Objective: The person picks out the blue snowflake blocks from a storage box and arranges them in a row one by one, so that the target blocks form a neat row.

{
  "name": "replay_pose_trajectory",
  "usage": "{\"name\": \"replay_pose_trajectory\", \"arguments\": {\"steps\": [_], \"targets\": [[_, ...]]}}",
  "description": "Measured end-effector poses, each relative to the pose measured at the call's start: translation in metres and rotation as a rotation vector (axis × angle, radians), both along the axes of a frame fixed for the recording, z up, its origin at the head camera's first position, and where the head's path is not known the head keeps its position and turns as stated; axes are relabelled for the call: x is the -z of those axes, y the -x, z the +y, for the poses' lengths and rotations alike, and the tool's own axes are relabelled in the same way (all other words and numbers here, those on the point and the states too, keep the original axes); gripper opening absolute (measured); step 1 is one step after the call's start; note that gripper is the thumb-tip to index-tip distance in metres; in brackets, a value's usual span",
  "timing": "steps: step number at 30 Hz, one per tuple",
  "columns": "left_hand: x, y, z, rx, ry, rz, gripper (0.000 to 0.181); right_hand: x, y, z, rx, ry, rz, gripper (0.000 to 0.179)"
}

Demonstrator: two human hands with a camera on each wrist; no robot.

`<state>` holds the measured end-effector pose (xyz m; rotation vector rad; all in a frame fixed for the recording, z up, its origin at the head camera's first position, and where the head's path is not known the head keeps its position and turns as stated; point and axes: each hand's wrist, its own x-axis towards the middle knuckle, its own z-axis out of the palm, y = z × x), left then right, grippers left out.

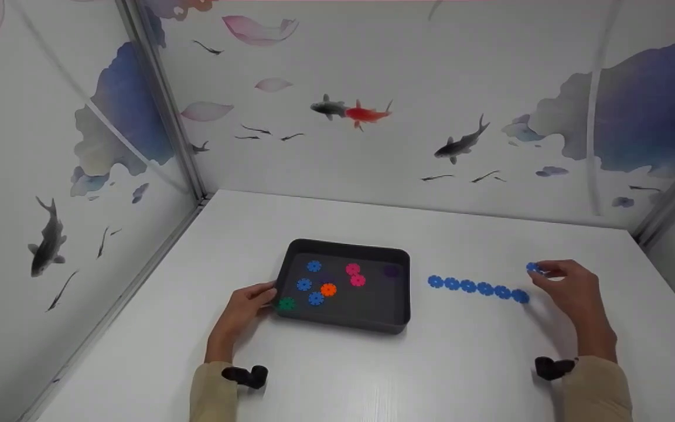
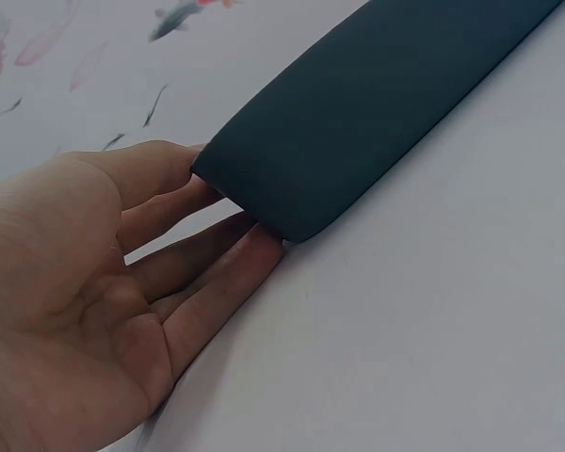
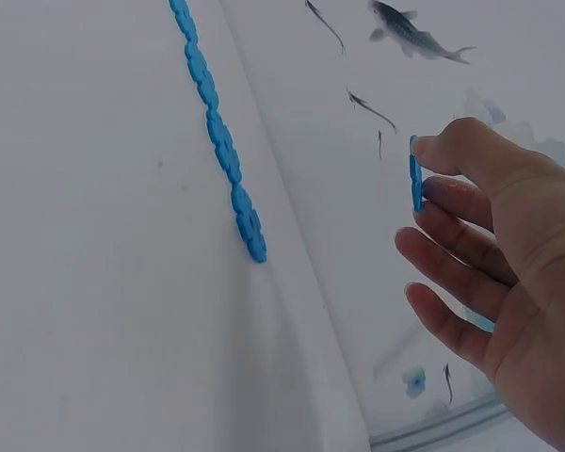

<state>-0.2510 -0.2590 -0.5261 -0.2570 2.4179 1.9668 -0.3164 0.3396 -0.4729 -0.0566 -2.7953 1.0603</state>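
Observation:
A dark rectangular tray (image 1: 343, 321) holds loose snowflake-shaped plastic discs: several blue, two pink, an orange disc (image 1: 328, 289), a green disc (image 1: 286, 303) and dark purple ones. My left hand (image 1: 248, 310) grips the tray's left side, thumb at the rim and the other fingers lower on the wall in the left wrist view. Between thumb and fingertips my right hand (image 1: 572, 287) pinches one blue snowflake disc (image 3: 415, 174), raised above the right end of a blue disc chain (image 1: 477, 287). The chain's discs are linked edge to edge and apart from the held one.
The white table (image 1: 337, 375) carries the tray left of the chain. Behind it stands a white wall (image 1: 372, 164) printed with fish and petals, with another panel on the left. A black wrist camera (image 1: 249, 376) sits by each sleeve.

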Motion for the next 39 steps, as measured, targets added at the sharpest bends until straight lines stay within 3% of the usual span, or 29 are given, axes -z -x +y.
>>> {"name": "replay_pose_trajectory", "arguments": {"steps": [15, 28, 39], "targets": [[-0.002, -0.004, 0.001, 0.005, 0.026, -0.016, 0.038, 0.022, 0.0, 0.026, -0.062, -0.033, -0.249, 0.067], [-0.003, -0.002, 0.0, 0.01, 0.011, 0.0, 0.038, 0.02, 0.0, 0.03, -0.081, -0.094, -0.316, 0.061], [-0.001, -0.002, -0.001, 0.015, -0.008, 0.021, 0.038, 0.026, 0.002, 0.033, -0.085, -0.074, -0.352, 0.065]]}}
